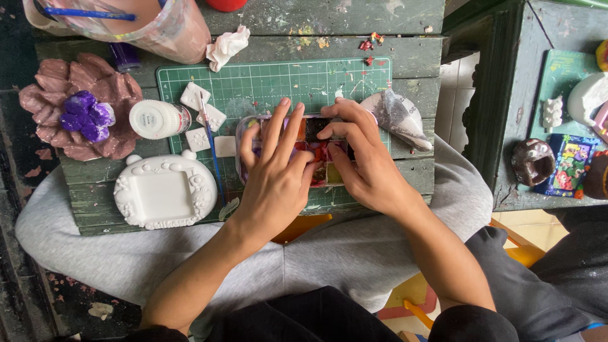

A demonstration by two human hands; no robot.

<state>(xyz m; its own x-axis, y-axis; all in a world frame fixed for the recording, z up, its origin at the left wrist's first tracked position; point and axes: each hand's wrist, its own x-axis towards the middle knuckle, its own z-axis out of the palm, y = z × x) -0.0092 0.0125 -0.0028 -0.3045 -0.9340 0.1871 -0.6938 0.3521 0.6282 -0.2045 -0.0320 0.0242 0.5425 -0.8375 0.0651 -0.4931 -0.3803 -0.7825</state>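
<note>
A clear plastic paint box [315, 147] with small pots of red, orange, black and purple paint lies on a green cutting mat [266, 85]. My left hand [275, 177] rests flat on the box's left half, fingers spread. My right hand [361, 158] grips the box's right side, fingertips on the lid. Left of the box lie a thin blue paintbrush [211, 142], several small white plaster tiles [195, 96] and a white paint bottle [158, 118] on its side.
A white plaster frame [163, 192] sits at the low wooden table's front left. A brown flower piece with a purple centre [81, 107] is at far left. A water cup [136, 24], crumpled tissue [227, 45] and plastic bag [399, 117] lie around. Another table [557, 101] stands right.
</note>
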